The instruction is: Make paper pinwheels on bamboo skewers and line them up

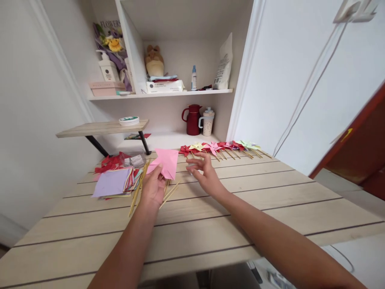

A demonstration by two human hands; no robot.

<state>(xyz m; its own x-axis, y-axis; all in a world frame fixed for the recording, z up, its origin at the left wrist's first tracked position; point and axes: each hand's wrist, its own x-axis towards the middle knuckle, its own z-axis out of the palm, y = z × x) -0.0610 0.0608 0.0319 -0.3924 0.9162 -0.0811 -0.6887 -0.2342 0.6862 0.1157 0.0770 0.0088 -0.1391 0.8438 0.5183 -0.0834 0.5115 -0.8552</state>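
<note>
Both arms are bare from the wrist back to the lower edge of the view over the table [270,208], with no sleeve, cuff, watch or bracelet on either. The left hand [153,188] and the right hand [207,176] wear no gloves. No ring shows on the visible fingers.

I count one pink paper square [165,162] in my left hand [153,186]. One row of finished pinwheels [221,147] lies at one o'clock, too overlapped to number. One stack of coloured papers [116,181] sits at ten o'clock. Two jugs [198,120] stand at twelve.
</note>
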